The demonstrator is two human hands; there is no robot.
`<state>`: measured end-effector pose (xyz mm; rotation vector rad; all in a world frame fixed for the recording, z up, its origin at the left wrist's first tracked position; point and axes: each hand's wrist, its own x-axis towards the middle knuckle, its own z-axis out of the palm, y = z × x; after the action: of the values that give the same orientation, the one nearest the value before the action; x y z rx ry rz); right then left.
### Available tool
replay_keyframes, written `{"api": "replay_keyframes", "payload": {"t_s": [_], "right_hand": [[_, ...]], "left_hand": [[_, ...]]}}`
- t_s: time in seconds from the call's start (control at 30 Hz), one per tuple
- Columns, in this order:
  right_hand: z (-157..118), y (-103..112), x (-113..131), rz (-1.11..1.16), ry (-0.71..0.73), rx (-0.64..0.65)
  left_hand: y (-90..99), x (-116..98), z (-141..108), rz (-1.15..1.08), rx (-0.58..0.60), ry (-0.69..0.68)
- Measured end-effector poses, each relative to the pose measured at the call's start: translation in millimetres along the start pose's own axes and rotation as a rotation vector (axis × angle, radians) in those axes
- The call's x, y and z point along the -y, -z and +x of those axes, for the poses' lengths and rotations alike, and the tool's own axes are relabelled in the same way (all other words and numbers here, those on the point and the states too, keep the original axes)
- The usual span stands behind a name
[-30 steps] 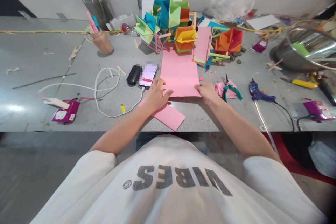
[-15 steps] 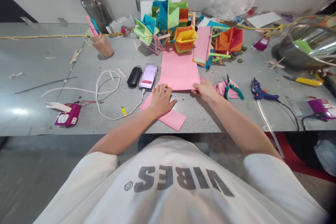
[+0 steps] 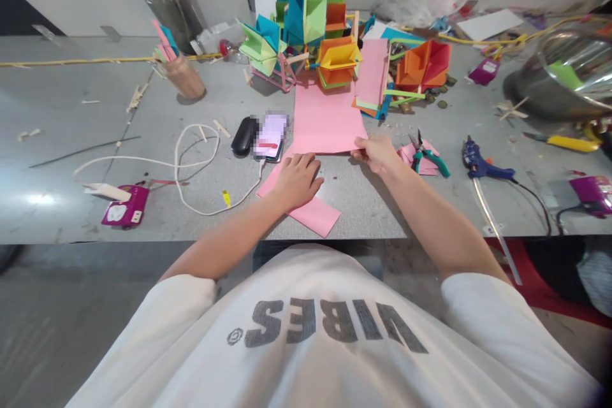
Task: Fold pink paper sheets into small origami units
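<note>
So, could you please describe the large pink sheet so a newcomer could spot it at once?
On the gray table, find the cluster of colorful folded-paper shapes. Directly in front of it is the large pink sheet, pinched at its near right corner by the right hand. It is broader than the pink strip partly covered by the left hand.

The far end of the pink sheet (image 3: 327, 121) is hidden behind the folded paper boxes (image 3: 306, 19), and how far the right hand (image 3: 375, 153) reaches beneath its near edge cannot be told. The left hand (image 3: 299, 180) covers the middle of the pink strip (image 3: 319, 218). Coarse blocks blur much of the phone (image 3: 271, 134). The right edge cuts off the metal bowl (image 3: 535, 86) and a purple box (image 3: 587, 190); the bottom edge crops the white shirt (image 3: 306, 370). Scattered scraps (image 3: 33, 134) are too small to identify
</note>
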<state>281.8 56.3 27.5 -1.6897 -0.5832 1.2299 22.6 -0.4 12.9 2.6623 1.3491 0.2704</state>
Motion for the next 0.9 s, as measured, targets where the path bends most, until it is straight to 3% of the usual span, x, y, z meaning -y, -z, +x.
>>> {"api": "replay_keyframes", "payload": {"t_s": [0.17, 0.37, 0.57, 0.73, 0.9], "right_hand": [[-9, 1, -5, 0.074, 0.012, 0.034], [-1, -7, 8, 0.205, 0.029, 0.018], [-11, -12, 7, 0.26, -0.031, 0.046], [-24, -37, -1, 0.292, -0.071, 0.057], [-22, -69, -5, 0.326, -0.058, -0.018]], "left_hand": [[-0.7, 0, 1, -0.002, 0.026, -0.025], [-4.0, 0, 9, 0.0, 0.047, -0.133], [-1.4, 3, 39, 0.014, 0.125, -0.034], [0.8, -5, 67, -0.053, 0.186, 0.116], [-4.2, -7, 76, -0.059, 0.136, 0.108]]}}
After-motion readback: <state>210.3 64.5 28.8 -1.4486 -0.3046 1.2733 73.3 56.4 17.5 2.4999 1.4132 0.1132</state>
